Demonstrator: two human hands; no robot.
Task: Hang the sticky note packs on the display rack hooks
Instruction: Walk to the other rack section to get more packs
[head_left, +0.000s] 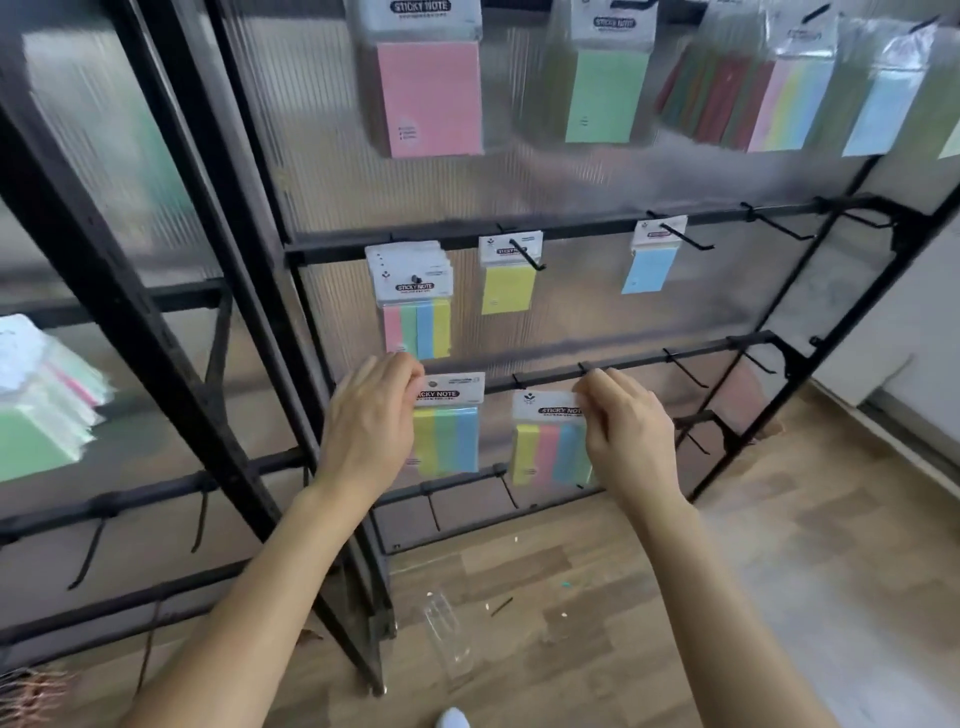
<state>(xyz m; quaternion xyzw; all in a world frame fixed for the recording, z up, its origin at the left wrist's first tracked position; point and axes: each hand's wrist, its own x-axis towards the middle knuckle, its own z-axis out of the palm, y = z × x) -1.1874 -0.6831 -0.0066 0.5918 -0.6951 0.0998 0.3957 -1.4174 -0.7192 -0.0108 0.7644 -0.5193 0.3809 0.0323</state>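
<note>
At 6 o'clock on the black metal rack (571, 227), rectangular striped packs are pinched by their white card headers: left pack (451, 434) by the left hand (369, 415), right pack (548, 447) by the right hand (631, 431).

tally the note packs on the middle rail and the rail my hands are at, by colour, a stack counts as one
striped: 3 (middle rail stack, left pack in the left hand, right pack in the right hand)
yellow pack: 1
blue pack: 1
total: 5
</note>
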